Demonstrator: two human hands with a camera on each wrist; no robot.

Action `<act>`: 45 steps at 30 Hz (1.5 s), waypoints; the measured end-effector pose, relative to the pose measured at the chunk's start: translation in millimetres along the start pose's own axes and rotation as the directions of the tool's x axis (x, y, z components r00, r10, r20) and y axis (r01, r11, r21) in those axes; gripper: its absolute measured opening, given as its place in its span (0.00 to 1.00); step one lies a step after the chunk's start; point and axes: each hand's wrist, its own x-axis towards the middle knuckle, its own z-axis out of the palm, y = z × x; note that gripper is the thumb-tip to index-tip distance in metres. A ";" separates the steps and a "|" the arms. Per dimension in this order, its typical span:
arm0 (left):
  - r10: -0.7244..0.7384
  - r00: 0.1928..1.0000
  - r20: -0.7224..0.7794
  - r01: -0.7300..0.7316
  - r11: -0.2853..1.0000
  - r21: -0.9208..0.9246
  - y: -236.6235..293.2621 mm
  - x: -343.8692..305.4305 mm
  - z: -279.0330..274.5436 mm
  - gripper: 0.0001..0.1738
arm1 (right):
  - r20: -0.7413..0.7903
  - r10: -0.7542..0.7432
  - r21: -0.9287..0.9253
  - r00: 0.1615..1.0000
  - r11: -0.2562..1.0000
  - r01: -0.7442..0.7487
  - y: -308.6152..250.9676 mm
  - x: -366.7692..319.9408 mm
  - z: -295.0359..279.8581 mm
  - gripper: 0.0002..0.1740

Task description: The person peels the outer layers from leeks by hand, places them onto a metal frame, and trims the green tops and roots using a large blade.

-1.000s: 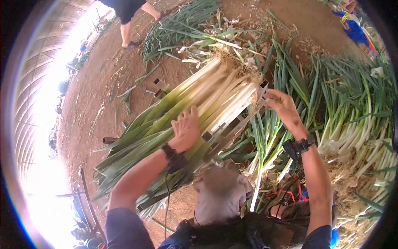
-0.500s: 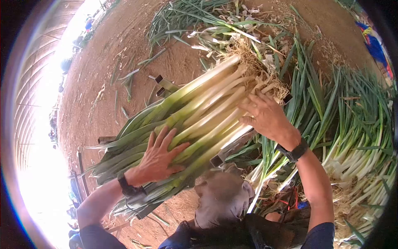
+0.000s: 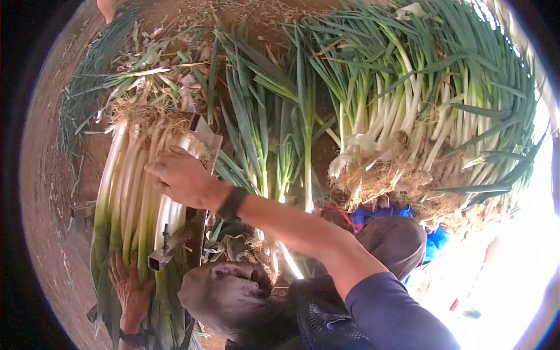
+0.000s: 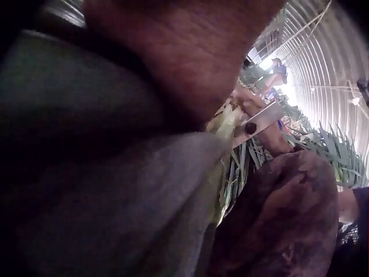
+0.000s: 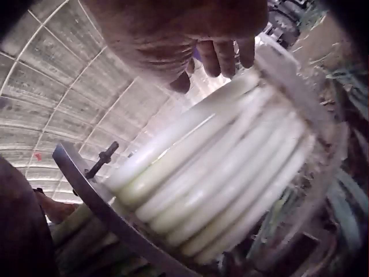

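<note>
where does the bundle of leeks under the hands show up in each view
head: left side, roots up, both hands over the leeks
left wrist: narrow pale strip, just right of centre
right wrist: large, across the middle
shared landmark: metal bar by the stalks

In the head view, the bottom edge cuts off the leeks' leaves point(image 3: 166, 315) and the arm behind the left hand point(image 3: 131, 289); the right hand point(image 3: 184, 178) hides its own palm. Glare point(image 3: 496, 274) swallows the lower right. The left wrist view's dark surface point(image 4: 104, 190) is too dim to tell. The right wrist view blurs the roots point(image 5: 282, 95).
</note>
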 end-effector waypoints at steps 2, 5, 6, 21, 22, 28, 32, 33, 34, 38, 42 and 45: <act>0.020 1.000 -0.012 -0.020 1.000 0.010 -2.4 -0.8 0.5 0.47 | -0.140 0.018 -0.072 0.990 0.997 -0.029 14.2 -41.7 -8.0 0.27; -0.003 1.000 -0.027 0.004 0.999 0.050 1.4 1.5 6.9 0.46 | -0.297 0.335 -0.045 0.894 0.930 -0.364 53.1 -108.9 -67.6 0.32; 0.017 0.999 -0.052 -0.014 0.998 0.068 0.1 0.4 8.6 0.46 | -0.395 0.309 -0.192 0.865 0.894 -0.406 105.2 -143.6 -74.5 0.34; -0.131 0.984 -0.117 0.119 0.987 -0.105 -16.8 -1.0 25.2 0.46 | -0.385 0.896 -0.425 0.222 0.042 -0.904 243.4 -234.0 -290.3 0.30; -0.058 0.995 -0.087 0.061 0.997 0.038 -19.0 -2.3 23.6 0.46 | -0.385 0.895 -0.430 0.227 0.043 -0.902 254.2 -242.8 -298.5 0.30; 0.094 0.992 -0.083 -0.078 0.981 0.178 -25.2 -3.6 22.4 0.46 | -0.381 0.810 0.092 0.446 0.513 -0.853 233.9 -257.2 -278.8 0.29; 0.034 0.998 -0.060 -0.025 0.989 0.146 -21.0 -0.4 21.6 0.47 | -0.267 0.844 0.065 0.465 0.498 -0.865 183.5 -208.2 -195.4 0.37; 0.036 0.997 -0.069 -0.026 0.989 0.146 -19.5 -0.6 21.4 0.47 | -0.289 0.842 0.142 0.455 0.508 -0.850 164.9 -203.3 -162.7 0.34; 0.061 0.994 -0.092 -0.048 0.988 0.145 -18.6 -1.3 21.4 0.47 | -0.311 0.840 0.217 0.444 0.517 -0.828 145.5 -197.9 -129.7 0.33; 0.007 0.999 -0.054 0.000 0.993 0.119 -8.8 -4.9 14.3 0.45 | -0.227 0.873 -0.149 0.432 0.407 -0.901 148.5 -208.8 -64.6 0.36; -0.060 0.997 0.038 0.055 0.991 0.124 -12.1 -4.7 18.6 0.44 | -0.217 0.897 -0.360 0.385 0.293 -0.886 185.3 -228.5 -89.5 0.41; -0.020 0.998 -0.055 0.031 0.979 0.201 -25.5 -3.6 31.5 0.43 | -0.627 0.596 -0.474 0.502 0.220 -0.853 234.3 -267.0 -137.7 0.40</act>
